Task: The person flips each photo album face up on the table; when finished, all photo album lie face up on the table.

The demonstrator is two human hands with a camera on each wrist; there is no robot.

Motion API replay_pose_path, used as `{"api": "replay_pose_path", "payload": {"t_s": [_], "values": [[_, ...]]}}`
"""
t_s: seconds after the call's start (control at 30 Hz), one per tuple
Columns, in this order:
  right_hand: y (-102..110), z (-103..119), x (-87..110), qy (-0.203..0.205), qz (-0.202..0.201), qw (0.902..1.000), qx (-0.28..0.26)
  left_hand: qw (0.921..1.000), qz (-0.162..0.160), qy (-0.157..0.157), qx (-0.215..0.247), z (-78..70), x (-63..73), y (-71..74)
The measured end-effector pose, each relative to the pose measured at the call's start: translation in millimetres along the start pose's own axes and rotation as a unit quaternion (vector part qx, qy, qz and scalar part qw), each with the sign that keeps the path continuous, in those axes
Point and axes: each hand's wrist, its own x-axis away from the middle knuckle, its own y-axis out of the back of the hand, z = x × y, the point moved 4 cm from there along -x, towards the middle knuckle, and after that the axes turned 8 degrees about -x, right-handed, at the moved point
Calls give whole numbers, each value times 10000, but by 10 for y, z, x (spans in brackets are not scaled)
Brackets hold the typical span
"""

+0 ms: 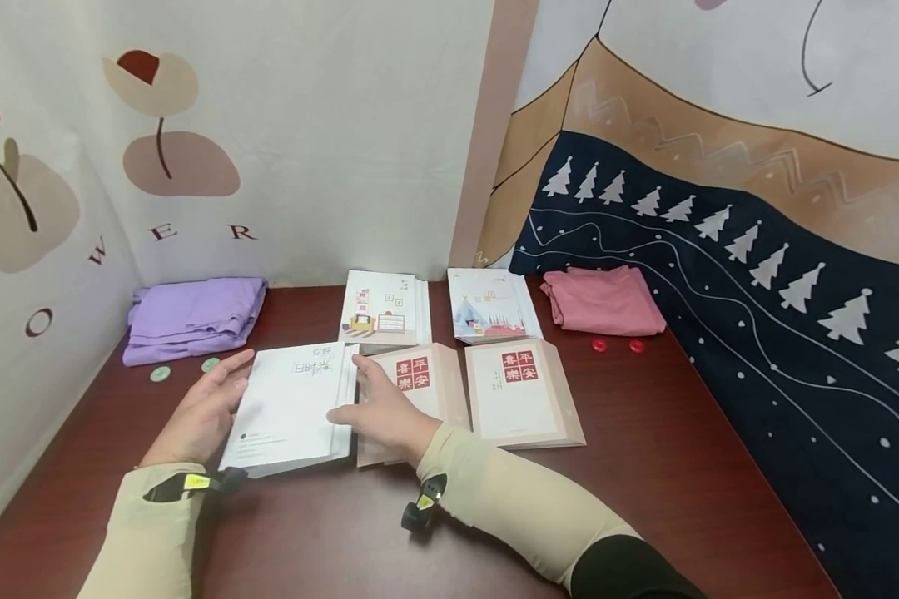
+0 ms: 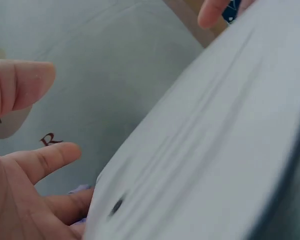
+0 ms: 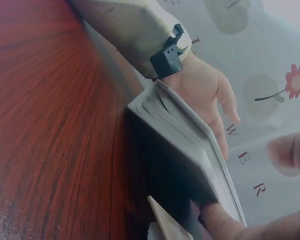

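A white book (image 1: 288, 408) with grey handwritten-style lettering is raised off the table, tilted, between my two hands. At its right edge, my right hand (image 1: 389, 408) grips it, the thumb over the cover. My left hand (image 1: 202, 416) touches its left side with fingers extended; the left wrist view shows the thumb apart from the cover and some fingers passing behind the book (image 2: 190, 150). In the right wrist view the page block of the book (image 3: 175, 120) faces the camera. Partly behind my right hand lies a beige-bordered book (image 1: 449, 387) with red square characters.
Another beige-bordered book (image 1: 520, 399) lies to the right. Behind stand two illustrated white books, the left one (image 1: 382, 308) and the right one (image 1: 490, 304). Folded purple cloth (image 1: 195, 316) has green buttons (image 1: 161, 374) before it; folded pink cloth (image 1: 607, 299) has red buttons (image 1: 599, 345). Patterned curtains border the table.
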Motion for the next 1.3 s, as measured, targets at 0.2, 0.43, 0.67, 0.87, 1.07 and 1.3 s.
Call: {"api": "replay_pose_path", "payload": {"t_s": [0.2,0.43,0.67,0.87,1.07,1.3], "values": [[-26,-26,-45,-138,593,9918,-1127,10000,-11,-12,76,-24,30,69],[21,21,-61,-119,534,9837,-1712,10000,31,-8,75,-79,29,66],[7,32,-34,-260,636,9805,-1841,9990,-39,211,-394,-86,37,86],[54,143,-5,-177,519,9838,-1706,9977,-215,89,-638,-94,22,82],[209,424,110,81,355,9884,-1477,9861,-1093,202,-1232,-257,-20,-36],[566,636,252,335,-14,9954,-893,9829,-1442,-292,-1108,-601,-73,-449]]}}
